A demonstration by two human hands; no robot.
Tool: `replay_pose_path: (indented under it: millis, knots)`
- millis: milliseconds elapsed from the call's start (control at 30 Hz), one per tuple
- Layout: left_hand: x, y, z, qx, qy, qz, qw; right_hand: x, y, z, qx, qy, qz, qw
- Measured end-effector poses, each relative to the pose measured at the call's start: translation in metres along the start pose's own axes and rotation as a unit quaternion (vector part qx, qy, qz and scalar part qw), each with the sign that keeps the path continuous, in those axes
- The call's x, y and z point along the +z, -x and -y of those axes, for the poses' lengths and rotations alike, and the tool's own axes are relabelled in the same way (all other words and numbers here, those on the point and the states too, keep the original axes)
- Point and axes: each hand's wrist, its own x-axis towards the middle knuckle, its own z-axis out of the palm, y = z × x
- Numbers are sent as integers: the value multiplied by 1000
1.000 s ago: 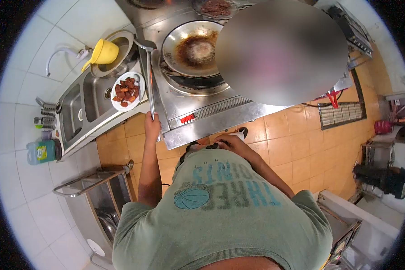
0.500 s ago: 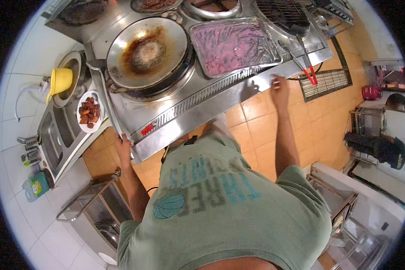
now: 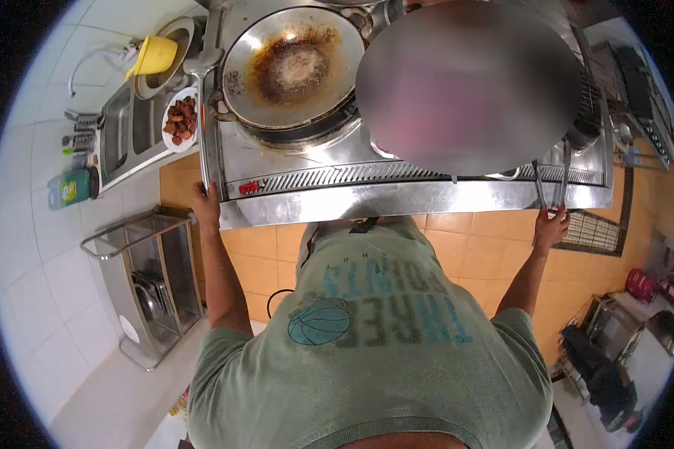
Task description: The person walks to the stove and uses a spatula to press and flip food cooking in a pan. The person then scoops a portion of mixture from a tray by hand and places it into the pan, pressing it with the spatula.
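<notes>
My left hand [image 3: 206,203] is closed around the handle of a long metal wok ladle [image 3: 207,142] at the stove's left edge. The ladle's head lies near the left handle of a wok [image 3: 292,71]; brown oil residue coats the wok's inside. At the stove's front right, my right hand [image 3: 551,227] is closed on the handles of metal tongs [image 3: 565,168], whose arms stand apart. A blurred oval covers the tray of pinkish food; only a bit of the tray's edge [image 3: 382,148] shows. The tong tips are hard to make out.
A plate of browned meat chunks [image 3: 181,120] stands left of the stove, by the sink [image 3: 116,138] and a yellow dipper [image 3: 156,55]. A small red object [image 3: 249,187] lies on the stove's front [image 3: 314,206]. A glass-sided cart [image 3: 157,277] stands at lower left.
My right hand, earlier empty near the stove's front edge, has moved right and taken hold of the tongs. My left hand stays on the ladle. The view has turned, and a blur now covers the tray.
</notes>
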Motion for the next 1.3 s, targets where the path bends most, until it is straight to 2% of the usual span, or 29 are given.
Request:
replay_pose_path:
  millis: [33,133,167,267,333,433,467,500,533,567,600,633,667,700,733,767,800,833,867,933,967,1000,1067,1133,1167,1200,1233,1267,1300]
  knots:
    - [-6,2,-16,-43,-17,19,999,8,-6,-8,22,16,33,999]
    - [3,1,1,7,29,6,1000,26,-16,-30,-40,-17,49,998]
    - [3,-1,2,8,20,10,1000,31,-17,-32,-14,-4,77,997]
    - [-3,3,-13,15,-12,11,1000,-4,-8,10,13,10,129,991]
    - [-16,5,-35,22,-43,-9,999,-8,4,24,-4,-9,74,997]
    - [-31,4,-48,48,9,-44,998,-26,25,74,-9,-9,-22,1000]
    - [-37,5,-56,66,22,-57,996,-42,28,100,-49,-92,-38,994]
    - [-42,6,-65,19,110,-18,994,-38,34,120,-137,-146,-127,972]
    - [-45,8,-75,-26,197,22,980,-29,50,150,-179,-222,-97,954]
    - [-43,11,-85,-70,283,63,955,-21,66,179,-216,-298,-61,928]
    - [-35,16,-94,-72,354,92,928,-48,80,229,-232,-409,2,883]
    - [-34,22,-113,-80,397,121,906,-65,97,273,-237,-534,106,805]
    - [-34,27,-136,-88,439,151,881,-88,117,308,-271,-555,216,756]
    - [-28,31,-152,-58,505,173,844,-122,129,344,-257,-590,413,645]
    - [-20,33,-165,-29,568,195,799,-146,146,372,-267,-626,461,569]
    - [-9,34,-171,-1,563,206,800,-152,163,396,-276,-642,526,485]
    - [2,36,-176,27,558,216,801,-162,174,410,-336,-624,532,464]
    - [2,40,-191,46,571,259,778,-183,178,419,-330,-602,588,428]
    - [-2,42,-207,64,582,300,753,-189,188,428,-343,-624,569,411]
    - [0,44,-218,52,583,361,726,-192,205,436,-223,-644,632,368]
    - [-5,46,-224,34,573,390,720,-194,207,434,-195,-647,636,373]
    - [-6,47,-225,86,569,396,715,-198,207,430,-170,-650,637,378]
    - [-12,50,-224,81,588,485,642,-206,216,424,-138,-673,603,406]
    - [-10,43,-216,226,510,485,674,-208,239,418,-122,-712,527,448]
    - [-23,35,-215,302,432,467,710,-205,243,415,-133,-703,487,502]
    - [-22,30,-210,343,402,463,711,-201,246,409,-140,-691,445,552]
    - [-18,28,-198,304,439,493,687,-212,245,408,-140,-674,405,601]
    - [-13,30,-184,260,474,525,657,-226,244,398,-57,-692,437,571]
    - [-12,28,-168,267,458,508,679,-216,246,383,-50,-670,427,605]
